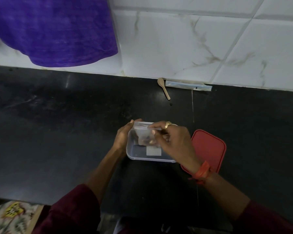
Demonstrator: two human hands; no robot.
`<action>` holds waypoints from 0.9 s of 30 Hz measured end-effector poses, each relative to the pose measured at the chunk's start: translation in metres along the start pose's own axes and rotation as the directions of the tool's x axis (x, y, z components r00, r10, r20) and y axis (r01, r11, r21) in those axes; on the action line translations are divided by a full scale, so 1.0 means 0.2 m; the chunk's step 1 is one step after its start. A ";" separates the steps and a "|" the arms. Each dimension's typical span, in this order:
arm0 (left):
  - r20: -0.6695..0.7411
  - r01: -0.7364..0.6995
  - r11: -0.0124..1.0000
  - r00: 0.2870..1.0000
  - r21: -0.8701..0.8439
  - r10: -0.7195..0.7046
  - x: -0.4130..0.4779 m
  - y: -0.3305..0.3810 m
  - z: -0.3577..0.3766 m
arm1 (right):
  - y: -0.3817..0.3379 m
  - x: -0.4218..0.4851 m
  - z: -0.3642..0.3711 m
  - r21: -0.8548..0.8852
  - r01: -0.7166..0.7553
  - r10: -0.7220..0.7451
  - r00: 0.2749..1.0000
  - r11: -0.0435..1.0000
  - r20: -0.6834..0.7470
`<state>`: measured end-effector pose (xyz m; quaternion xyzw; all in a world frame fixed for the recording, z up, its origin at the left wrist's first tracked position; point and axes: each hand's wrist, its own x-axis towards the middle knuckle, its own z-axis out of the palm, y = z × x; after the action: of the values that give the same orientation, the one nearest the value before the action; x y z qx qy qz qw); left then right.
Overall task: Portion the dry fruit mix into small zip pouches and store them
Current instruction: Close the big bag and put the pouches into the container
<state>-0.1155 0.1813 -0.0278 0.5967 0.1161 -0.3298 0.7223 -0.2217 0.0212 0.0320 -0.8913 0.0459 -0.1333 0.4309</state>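
One wide camera on my head looks forward and down, close over the black counter [57,115]; the tiled wall [176,39] lies at twelve o'clock.

Clear plastic zip pouch [145,135], translucent plastic container [137,153], matt red lid [210,149], wooden spoon [163,87], dark polished countertop [57,124], glossy veined wall tiles [176,44].

A container [134,155] sat on the counter [57,124], its lid [210,147] just right of it; a pouch [145,135] was over the container, between the left hand [123,135] and right hand [173,141]; behind, a spoon [163,88] lay by the wall [159,48], a packet [188,86] to its right.
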 end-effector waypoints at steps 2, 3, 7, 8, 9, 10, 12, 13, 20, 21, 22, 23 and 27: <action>0.012 -0.002 1.000 1.000 0.003 0.002 0.00 -0.01 0.00 | 0.03 0.00 0.09 -0.045 -0.044 0.049 0.994 0.998 0.100; 0.014 -0.001 1.000 1.000 -0.008 0.001 0.00 -0.01 0.00 | 0.05 0.00 0.13 -0.074 -0.063 0.073 0.988 0.995 0.139; 0.018 0.015 0.998 1.000 -0.054 -0.014 0.01 -0.02 0.00 | 0.12 0.02 0.21 -0.132 -0.133 0.162 0.958 0.982 0.237; 0.017 0.018 0.999 1.000 -0.052 -0.017 0.01 -0.03 0.00 | 0.13 0.03 0.22 -0.144 -0.137 0.169 0.956 0.980 0.239; 0.019 0.018 0.998 1.000 -0.054 -0.017 0.02 -0.03 -0.01 | 0.14 0.03 0.22 -0.156 -0.130 0.163 0.960 0.979 0.225; 0.020 0.021 0.998 1.000 -0.060 -0.020 0.02 -0.03 -0.01 | 0.14 0.04 0.23 -0.175 -0.111 0.146 0.969 0.978 0.197; 0.029 0.026 0.996 0.999 -0.086 -0.024 0.02 -0.04 -0.01 | 0.13 0.04 0.22 -0.251 -0.061 0.094 0.988 0.966 0.121; 0.037 0.032 0.994 0.999 -0.103 -0.028 0.03 -0.04 -0.01 | 0.12 0.05 0.21 -0.286 -0.040 0.064 0.995 0.957 0.076; 0.047 0.080 0.986 0.996 -0.149 -0.073 0.05 -0.07 -0.01 | 0.16 -0.01 -0.06 -0.027 -0.182 0.161 0.925 0.983 -0.345; 0.053 0.069 0.988 0.997 -0.137 -0.063 0.06 -0.07 -0.01 | 0.19 -0.05 -0.12 -0.016 -0.236 0.210 0.893 0.972 -0.399; 0.054 0.068 0.990 0.997 -0.127 -0.062 0.06 -0.07 0.00 | 0.23 -0.10 -0.17 -0.033 -0.306 0.260 0.857 0.952 -0.446; 0.060 0.066 0.990 0.996 -0.125 -0.059 0.07 -0.07 0.00 | 0.28 -0.15 -0.22 -0.078 -0.399 0.317 0.820 0.914 -0.477; 0.080 0.080 0.990 0.994 -0.120 -0.071 0.07 -0.07 0.03 | 0.48 -0.38 -0.34 -0.300 -0.746 0.570 0.654 0.595 -0.497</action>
<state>-0.1140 0.1706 -0.0450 0.5334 0.1314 -0.3714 0.7485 -0.3098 -0.0745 -0.0175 -0.8458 0.4847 -0.1016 0.1984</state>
